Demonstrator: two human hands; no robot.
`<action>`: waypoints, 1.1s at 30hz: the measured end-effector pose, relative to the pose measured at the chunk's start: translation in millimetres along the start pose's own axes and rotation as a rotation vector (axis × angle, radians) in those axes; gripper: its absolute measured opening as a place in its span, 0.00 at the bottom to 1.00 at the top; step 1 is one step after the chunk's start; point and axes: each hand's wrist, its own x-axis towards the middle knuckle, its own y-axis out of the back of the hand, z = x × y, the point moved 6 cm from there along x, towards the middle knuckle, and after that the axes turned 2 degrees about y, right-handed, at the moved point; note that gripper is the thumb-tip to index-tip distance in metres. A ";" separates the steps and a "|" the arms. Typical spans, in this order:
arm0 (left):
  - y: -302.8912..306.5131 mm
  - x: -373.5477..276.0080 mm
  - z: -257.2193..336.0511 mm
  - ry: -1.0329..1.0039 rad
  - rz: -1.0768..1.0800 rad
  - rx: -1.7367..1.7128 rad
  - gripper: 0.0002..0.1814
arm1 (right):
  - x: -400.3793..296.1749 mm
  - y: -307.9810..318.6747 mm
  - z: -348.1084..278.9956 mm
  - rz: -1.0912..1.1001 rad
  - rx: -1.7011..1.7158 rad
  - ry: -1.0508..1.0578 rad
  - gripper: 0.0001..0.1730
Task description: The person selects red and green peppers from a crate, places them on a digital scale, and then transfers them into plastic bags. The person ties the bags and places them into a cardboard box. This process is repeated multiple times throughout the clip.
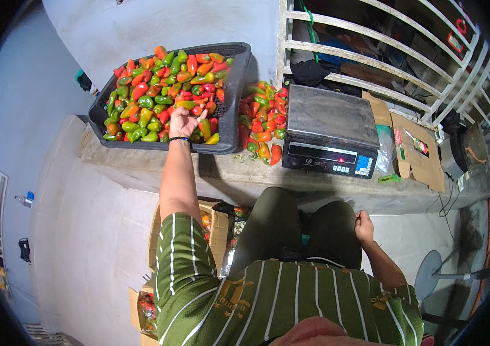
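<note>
A black plastic crate (245, 73) full of red, green and orange peppers (145, 102) rests on a concrete ledge. My left hand (185, 122) reaches over the crate's near part, palm partly up, with fingers among the peppers; whether it grips one I cannot tell. A dark beaded bracelet is on that wrist. Loose peppers (263, 114) lie on the ledge between the crate and a digital scale (333, 125), whose steel plate bears nothing. Beside my right knee, my right hand (364, 227) hangs with curled fingers; its inner side is hidden.
Flattened cardboard (418, 147), a plastic bag (384, 149) and a green cutter (389, 178) lie right of the scale. White metal bars (366, 54) rise behind it. An open cardboard box (220, 229) with peppers stands below the ledge by my left leg. A fan (429, 274) is at right.
</note>
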 end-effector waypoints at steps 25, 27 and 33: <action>-219.2 -199.1 -138.1 -0.352 -0.571 1.236 0.19 | 3.3 1.2 -286.2 -0.867 1.899 -0.204 0.27; -231.8 -229.7 -184.3 -0.546 -0.643 1.810 0.25 | 11.3 -13.7 -289.1 -0.780 1.985 -0.371 0.29; -216.3 -203.7 -123.1 -0.697 -0.583 1.525 0.29 | 2.3 -27.3 -229.5 -0.934 2.084 -0.479 0.23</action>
